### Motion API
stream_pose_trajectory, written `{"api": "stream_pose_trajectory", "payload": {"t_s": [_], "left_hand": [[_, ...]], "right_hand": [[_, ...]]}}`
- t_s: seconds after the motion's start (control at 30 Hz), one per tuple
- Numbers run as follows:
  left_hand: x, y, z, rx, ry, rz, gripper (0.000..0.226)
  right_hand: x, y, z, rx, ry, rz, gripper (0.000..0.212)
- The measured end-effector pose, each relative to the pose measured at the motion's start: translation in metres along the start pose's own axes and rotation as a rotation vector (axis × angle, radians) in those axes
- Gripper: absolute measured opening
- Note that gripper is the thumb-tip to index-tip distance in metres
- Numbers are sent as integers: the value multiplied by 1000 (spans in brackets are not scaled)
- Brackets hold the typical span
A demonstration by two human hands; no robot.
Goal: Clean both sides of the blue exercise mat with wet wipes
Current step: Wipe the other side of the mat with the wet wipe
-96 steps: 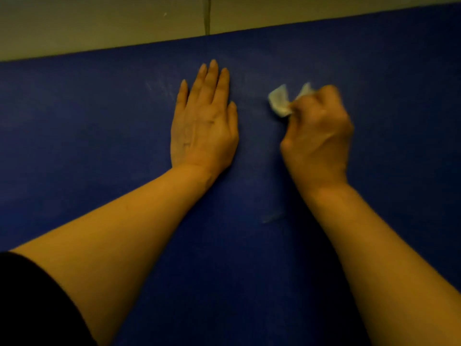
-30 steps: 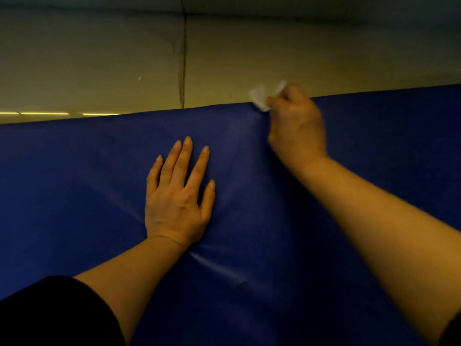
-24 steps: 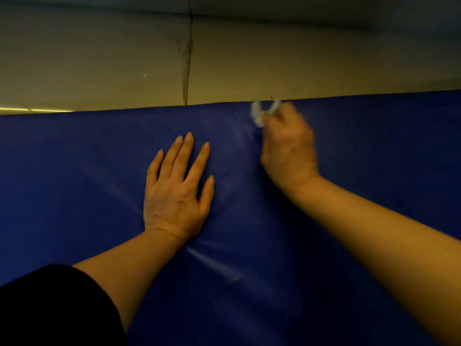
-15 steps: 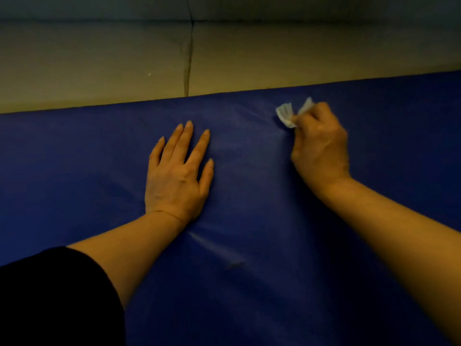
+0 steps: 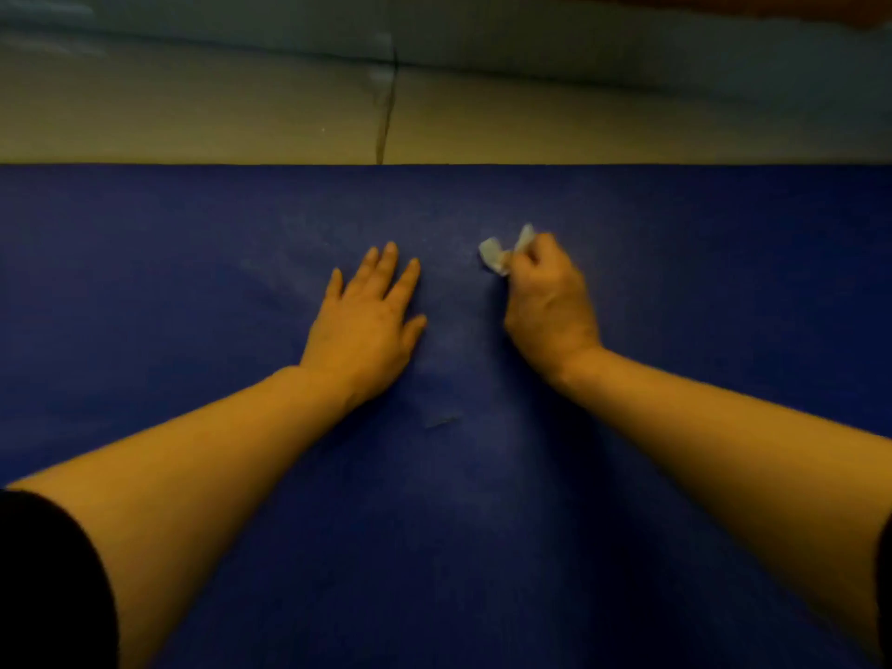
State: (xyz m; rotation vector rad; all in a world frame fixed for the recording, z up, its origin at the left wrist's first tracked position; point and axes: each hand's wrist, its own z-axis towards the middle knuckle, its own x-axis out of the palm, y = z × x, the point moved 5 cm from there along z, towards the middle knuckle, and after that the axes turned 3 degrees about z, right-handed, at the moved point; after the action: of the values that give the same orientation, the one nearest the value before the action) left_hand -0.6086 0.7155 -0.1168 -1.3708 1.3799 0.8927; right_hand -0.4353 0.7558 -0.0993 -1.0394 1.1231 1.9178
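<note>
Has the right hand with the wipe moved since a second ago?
Yes. The right hand gripping the wet wipe has pulled back from the mat's far edge toward the person, now beside the left hand.

Beyond the far edge of the work area lies a pale beige floor [image 5: 193, 118], smooth and matte, dimly lit in a warm yellowish cast. A dark joint line [image 5: 386, 113] runs near to far across it, slightly left of centre. Farther off, a grey-green band [image 5: 579, 36] spans the full width, with faint glare at far left; whether it is skirting or wall cannot be determined.
</note>
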Motion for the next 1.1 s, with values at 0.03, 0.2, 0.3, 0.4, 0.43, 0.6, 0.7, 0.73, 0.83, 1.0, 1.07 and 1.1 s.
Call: {"api": "stream_pose_trajectory", "payload": {"t_s": [0.03,0.2,0.3,0.4,0.43,0.6,0.7,0.73,0.83,1.0,1.07,1.1], "left_hand": [[3,-6,-12,3,29,6,71],[16,-21,-63,-24,177,2,108],[22,-27,-84,-52,272,-21,121],[20,-32,-85,-78,284,-39,123],[19,-34,-85,-88,290,-44,123],[23,-37,-83,-107,294,-46,125],[24,-37,-83,-108,296,-65,125],[24,-37,-83,-108,293,-72,125],[27,-38,-83,-109,283,-71,125],[29,-37,-85,-105,266,-74,124],[29,-37,-85,-101,266,-81,123],[29,-37,-85,-100,267,-84,123]], "right_hand": [[10,22,-12,-93,35,40,28],[2,49,-22,-280,227,22,31],[-26,7,-7,37,283,-219,29],[-28,21,-14,67,415,-228,38],[-21,35,-20,5,454,-174,38],[-19,19,-24,20,457,-35,25],[-33,-20,-17,282,327,-71,23],[-33,-18,-19,310,298,-84,22],[-21,19,-31,208,290,14,20],[-11,30,-38,40,372,88,17],[-23,1,-30,165,263,50,19],[-29,-11,-28,238,219,23,17]]}}
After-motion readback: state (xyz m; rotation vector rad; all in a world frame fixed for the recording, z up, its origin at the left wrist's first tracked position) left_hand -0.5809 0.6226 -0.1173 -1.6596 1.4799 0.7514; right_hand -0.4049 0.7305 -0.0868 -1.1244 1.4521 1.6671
